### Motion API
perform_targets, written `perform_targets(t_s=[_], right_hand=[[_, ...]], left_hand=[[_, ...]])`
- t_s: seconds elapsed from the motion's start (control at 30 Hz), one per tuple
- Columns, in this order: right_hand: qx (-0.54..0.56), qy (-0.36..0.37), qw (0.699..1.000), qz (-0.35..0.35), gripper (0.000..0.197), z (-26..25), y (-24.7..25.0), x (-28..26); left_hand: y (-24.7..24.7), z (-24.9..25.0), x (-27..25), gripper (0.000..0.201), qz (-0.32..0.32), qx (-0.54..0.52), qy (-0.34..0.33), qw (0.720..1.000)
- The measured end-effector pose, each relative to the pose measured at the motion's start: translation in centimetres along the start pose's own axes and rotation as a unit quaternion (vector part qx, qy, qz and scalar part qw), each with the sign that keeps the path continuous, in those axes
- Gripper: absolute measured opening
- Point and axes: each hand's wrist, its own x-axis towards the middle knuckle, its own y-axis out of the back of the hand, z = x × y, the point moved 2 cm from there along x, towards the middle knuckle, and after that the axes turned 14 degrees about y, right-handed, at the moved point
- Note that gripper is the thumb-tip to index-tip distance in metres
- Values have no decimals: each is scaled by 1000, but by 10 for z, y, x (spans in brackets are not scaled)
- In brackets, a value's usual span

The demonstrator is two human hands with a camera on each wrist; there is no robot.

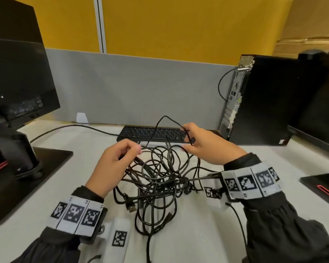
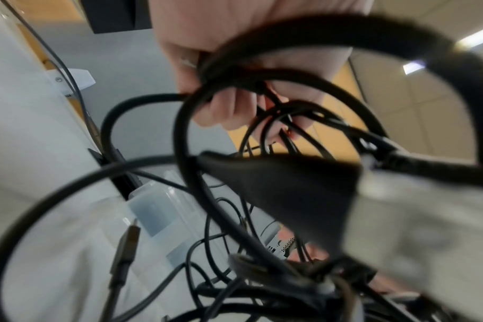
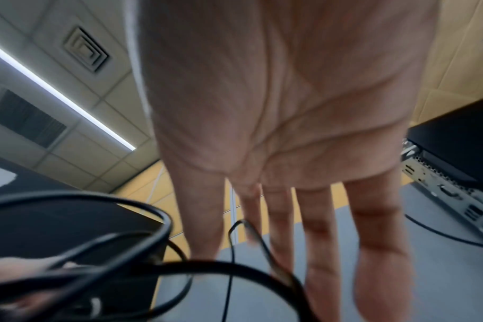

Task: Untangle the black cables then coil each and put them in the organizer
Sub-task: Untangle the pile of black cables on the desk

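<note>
**Q:** Near the front edge of the desk [image 1: 207,234], what is happening?

**A:** A person is working on a tangle of black cables [image 1: 160,179] lying on the white desk, between the two forearms. The left hand [image 1: 114,164] is curling its fingers around several strands at the left side of the knot — the left wrist view shows the fingers [image 2: 221,109] closing on a bunch of cable. The right hand [image 1: 203,147] is lifting one thin loop [image 1: 165,118] above the heap, toward the keyboard [image 1: 152,133] at the back edge. In the head view the strand is running through the right hand's fingertips in what looks like a pinch; in the right wrist view the fingers [image 3: 320,228] are hanging mostly straight and slightly apart, so how tightly they are holding is unclear.

**Q:** Which step is this?

**A:** Judging by the heap, the untangling is only starting — nothing is looking coiled yet, and loops are crossing each other everywhere. A USB plug [image 1: 131,208] is poking out at the near left of the pile.

**Q:** Where is the organizer?

**A:** A translucent plastic box [image 2: 157,209] is showing in the left wrist view, just beyond the cables; that is probably it, though I cannot tell for certain.

**Q:** What is the next move calling for?

**A:** Probably following the lifted loop to a free end and drawing it out while the left hand is steadying the rest, gently, since tugging could tighten the knot.
</note>
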Motion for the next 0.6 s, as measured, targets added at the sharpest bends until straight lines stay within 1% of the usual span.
perform_targets(t_s=[0.03, 0.07, 0.1, 0.17, 0.23, 0.3, 0.37, 0.4, 0.43, 0.47, 0.5, 0.53, 0.57, 0.6], right_hand=[[14, 1, 1000, 18, 54, 0, 0, -3], [30, 8, 999, 42, 61, -3, 0, -9], [42, 17, 997, 61, 64, -5, -2, -15], [58, 26, 996, 67, 61, -7, -8, -26], [96, 18, 992, 75, 52, -5, -14, -33], [198, 12, 972, 127, 45, -4, -15, -36], [304, 2, 937, 172, 49, -4, -8, -35], [339, -4, 924, 176, 53, -5, -2, -32], [358, -8, 917, 174, 58, -8, 5, -29], [357, -13, 919, 165, 64, -10, 13, -25], [334, -20, 931, 148, 68, -14, 20, -19], [279, -25, 953, 119, 68, -18, 28, -13], [203, -22, 975, 81, 61, -21, 34, -7], [144, -15, 988, 48, 51, -23, 39, -1]], left_hand=[[2, -1, 1, 19, 13, -15, 4, 1000], [3, -2, 2, 19, 22, -27, 9, 999], [4, -2, 3, 19, 27, -31, 10, 999], [3, -2, 2, 18, 25, -25, 4, 999], [2, 0, 1, 16, 6, -17, -12, 1000], [3, 3, -1, 14, -30, -8, -37, 999], [3, 6, -3, 14, -64, 22, -61, 996], [3, 8, -4, 14, -76, 34, -69, 994], [3, 9, -5, 12, -86, 39, -71, 993], [2, 10, -6, 11, -96, 40, -69, 992], [1, 10, -6, 13, -106, 42, -68, 991], [0, 10, -7, 16, -117, 45, -67, 990], [0, 9, -8, 18, -127, 47, -66, 989], [0, 8, -8, 20, -135, 49, -61, 988]])
